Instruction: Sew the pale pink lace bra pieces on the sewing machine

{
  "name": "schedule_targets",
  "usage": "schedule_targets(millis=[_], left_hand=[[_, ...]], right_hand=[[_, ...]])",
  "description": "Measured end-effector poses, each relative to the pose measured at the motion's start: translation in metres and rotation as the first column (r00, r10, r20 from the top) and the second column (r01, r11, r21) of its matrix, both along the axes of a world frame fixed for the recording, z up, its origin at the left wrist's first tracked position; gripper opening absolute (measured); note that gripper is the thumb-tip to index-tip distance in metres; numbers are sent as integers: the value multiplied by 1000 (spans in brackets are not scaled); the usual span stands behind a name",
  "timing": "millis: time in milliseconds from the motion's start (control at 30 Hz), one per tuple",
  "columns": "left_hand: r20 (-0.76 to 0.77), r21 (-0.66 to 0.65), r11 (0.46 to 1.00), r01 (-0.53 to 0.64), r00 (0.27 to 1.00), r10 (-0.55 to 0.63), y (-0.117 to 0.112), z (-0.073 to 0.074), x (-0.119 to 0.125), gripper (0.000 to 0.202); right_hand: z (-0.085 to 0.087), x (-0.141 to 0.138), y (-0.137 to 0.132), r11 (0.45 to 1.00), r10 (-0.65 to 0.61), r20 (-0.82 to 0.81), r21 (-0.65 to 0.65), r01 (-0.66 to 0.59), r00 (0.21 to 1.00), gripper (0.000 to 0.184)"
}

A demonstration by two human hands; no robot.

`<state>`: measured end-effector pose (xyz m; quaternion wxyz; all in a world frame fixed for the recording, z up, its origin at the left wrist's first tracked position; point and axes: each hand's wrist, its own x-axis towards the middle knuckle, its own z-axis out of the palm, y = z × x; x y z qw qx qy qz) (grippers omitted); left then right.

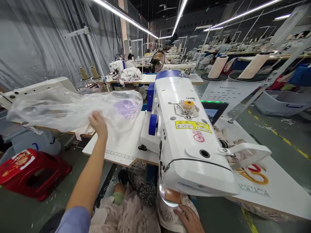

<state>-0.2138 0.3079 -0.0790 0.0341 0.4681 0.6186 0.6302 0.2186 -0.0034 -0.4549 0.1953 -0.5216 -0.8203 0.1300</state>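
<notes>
My left hand (98, 124) reaches out to the left of the white sewing machine (189, 136) and grips a clear plastic bag (70, 108) that holds something lilac (127, 107). The bag lies across the left end of the white table (121, 142). My right hand (189, 220) rests at the bottom edge on patterned lace fabric (167, 212) under the machine's head, fingers curled on it. More pale pink lace (126, 216) is heaped in my lap.
A red plastic stool (31, 173) stands on the floor at the left. Scissors with red and yellow handles (255, 173) lie on the table right of the machine. Thread cones (88, 72), grey bins (282, 102) and rows of other sewing stations fill the background.
</notes>
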Motion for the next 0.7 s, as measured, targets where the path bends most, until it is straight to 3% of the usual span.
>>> schedule_targets(millis=[67, 100, 200, 300, 400, 467, 533, 567, 600, 700], left_hand=[[-36, -238, 969, 64, 997, -75, -8, -37, 21, 38], [-48, -355, 927, 117, 989, -143, -17, -53, 27, 33], [-34, -630, 736, 249, 938, -346, -66, -82, 25, 27], [-52, -782, 580, 230, 902, -429, -153, -92, -5, 30], [-154, -896, 443, 39, 907, -391, -266, -99, -32, 36], [-215, -944, 313, -107, 917, -335, -343, -112, -32, 37], [-242, -967, 152, -204, 924, -297, -407, -136, -18, 40], [-245, -968, 28, -249, 915, -322, -432, -149, -8, 42], [-236, -965, -16, -262, 893, -382, -452, -163, 4, 44], [-244, -957, -20, -290, 842, -481, -485, -192, 37, 40]], right_hand=[[3, -1, -1, 1000, -8, 23, -23, 9, 1000, 69], [5, 0, -2, 1000, -2, 35, -29, 3, 999, 68], [13, 6, -4, 999, 19, 64, -32, -17, 998, 62], [15, 13, -7, 998, 53, 42, -29, -52, 998, 50], [14, 15, -10, 997, 77, -8, -24, -77, 997, 47], [20, 10, -13, 997, 73, -34, -36, -75, 997, 51], [38, -2, -16, 995, 62, -78, -68, -68, 995, 58], [52, -12, -18, 993, 59, -110, -94, -70, 992, 60], [67, -23, -21, 988, 69, -152, -123, -88, 986, 59], [117, -67, -27, 934, 244, -324, -174, -311, 914, 50]])
